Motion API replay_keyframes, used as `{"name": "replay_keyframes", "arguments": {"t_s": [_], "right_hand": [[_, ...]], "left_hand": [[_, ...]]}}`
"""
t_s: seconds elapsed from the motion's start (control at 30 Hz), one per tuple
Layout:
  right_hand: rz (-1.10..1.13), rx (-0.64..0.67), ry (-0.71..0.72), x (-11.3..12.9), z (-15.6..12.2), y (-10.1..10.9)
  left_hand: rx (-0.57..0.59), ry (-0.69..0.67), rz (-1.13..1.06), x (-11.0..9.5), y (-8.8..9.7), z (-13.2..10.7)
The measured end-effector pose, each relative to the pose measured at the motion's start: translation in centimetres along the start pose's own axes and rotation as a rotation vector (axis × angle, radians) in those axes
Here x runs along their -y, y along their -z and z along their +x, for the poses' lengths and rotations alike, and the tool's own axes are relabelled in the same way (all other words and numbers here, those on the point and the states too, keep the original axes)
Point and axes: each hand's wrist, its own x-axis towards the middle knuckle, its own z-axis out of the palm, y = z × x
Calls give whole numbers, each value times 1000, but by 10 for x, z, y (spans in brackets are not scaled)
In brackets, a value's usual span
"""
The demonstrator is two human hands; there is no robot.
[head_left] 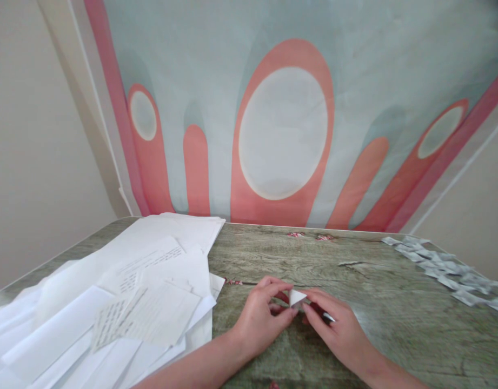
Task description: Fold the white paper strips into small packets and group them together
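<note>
Between my two hands, low in the middle of the head view, is a small folded piece of white paper [296, 297] with a pointed, triangular shape. My left hand [265, 308] pinches its left edge between thumb and fingers. From the other side, my right hand [333, 321] grips it with thumb and forefinger. A second bit of white [329, 317] shows between the right hand's fingers; whether it belongs to the same paper I cannot tell. Both hands are just above the wood-patterned table [273, 256].
A spread pile of white paper sheets [192, 270], some printed, covers the table's left side. Several small folded paper pieces [447, 270] lie in rows at the far right. Reddish marks [325, 237] dot the tabletop. A wall hanging [216, 65] with coral shapes stands behind the table.
</note>
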Motion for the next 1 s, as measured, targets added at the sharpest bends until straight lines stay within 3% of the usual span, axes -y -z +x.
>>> {"name": "replay_keyframes", "arguments": {"t_s": [0.2, 0.57, 1.0], "right_hand": [[-47, 0, 57, -6, 0, 0], [-285, 40, 229, -13, 2, 1], [-439, 166, 308, -14, 2, 1]], "left_hand": [[8, -62, 32, 0, -1, 0], [46, -176, 567, -10, 7, -2], [118, -266, 903, -12, 11, -6]]}}
